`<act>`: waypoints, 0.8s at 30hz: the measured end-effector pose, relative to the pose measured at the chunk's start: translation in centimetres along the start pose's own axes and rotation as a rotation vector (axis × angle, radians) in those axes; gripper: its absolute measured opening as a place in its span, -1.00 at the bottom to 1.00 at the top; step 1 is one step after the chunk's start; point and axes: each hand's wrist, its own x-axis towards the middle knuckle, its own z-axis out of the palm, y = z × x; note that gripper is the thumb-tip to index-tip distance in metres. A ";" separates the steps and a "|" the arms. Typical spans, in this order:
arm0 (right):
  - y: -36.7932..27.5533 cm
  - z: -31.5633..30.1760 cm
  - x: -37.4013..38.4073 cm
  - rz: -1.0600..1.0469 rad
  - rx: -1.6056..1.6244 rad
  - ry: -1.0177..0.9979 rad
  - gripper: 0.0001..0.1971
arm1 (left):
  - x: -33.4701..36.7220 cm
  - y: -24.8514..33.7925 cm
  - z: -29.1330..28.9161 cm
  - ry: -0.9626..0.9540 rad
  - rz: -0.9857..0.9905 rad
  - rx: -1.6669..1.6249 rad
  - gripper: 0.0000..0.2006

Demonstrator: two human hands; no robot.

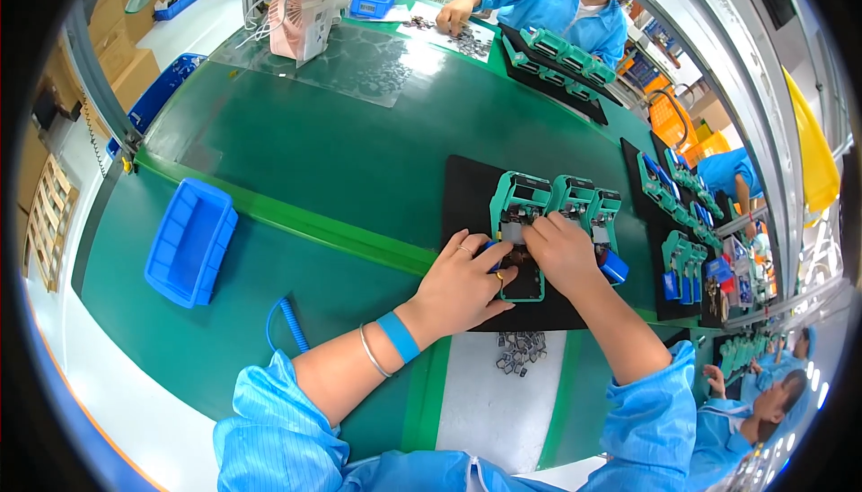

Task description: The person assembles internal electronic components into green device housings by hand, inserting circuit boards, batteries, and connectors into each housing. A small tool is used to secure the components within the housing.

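Note:
A black mat (464, 191) in front of me bears a row of three teal-green plastic housings with dark inner parts. The nearest-left housing (523, 185) lies opened up, and both hands work at it. My left hand (458, 287) grips its left side, fingers curled over the edge. Inside its middle, the fingers of my right hand (561, 250) are pressed together; what they pinch is hidden. Just right of it are the middle housing (573, 194) and the right housing (605, 207). A blue end piece (614, 267) shows beside my right wrist. Small metal pieces (521, 353) lie in a pile nearer me.
A blue bin (190, 242) sits at left, near a coiled blue cord (289, 323). Further back stand a pink fan (301, 21) and a small blue basket (373, 0). Across the table a co-worker's hand (456, 13) reaches into small parts. More housings (561, 57) lie on mats.

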 end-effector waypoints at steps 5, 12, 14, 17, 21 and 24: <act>0.0 0.2 0.1 -0.002 -0.005 -0.002 -0.87 | 0.0 -0.2 0.0 -0.003 0.002 0.007 -0.57; -0.2 1.0 -0.4 0.029 0.018 0.054 -0.88 | -0.4 -0.4 0.1 -0.010 -0.017 -0.003 -0.56; 0.0 1.2 -0.2 0.029 -0.002 0.030 -0.88 | -0.3 -0.5 0.1 -0.008 -0.006 -0.003 -0.56; -0.4 0.9 -0.2 0.043 -0.021 -0.022 -0.85 | -0.3 -0.6 0.2 -0.011 -0.004 0.001 -0.56; 0.0 1.3 -0.1 0.069 -0.029 -0.017 -0.89 | -0.2 -0.9 0.4 -0.016 0.008 -0.001 -0.57; 0.8 0.9 0.6 0.082 0.030 -0.007 -0.90 | 0.2 -0.7 0.2 -0.030 0.001 0.013 -0.58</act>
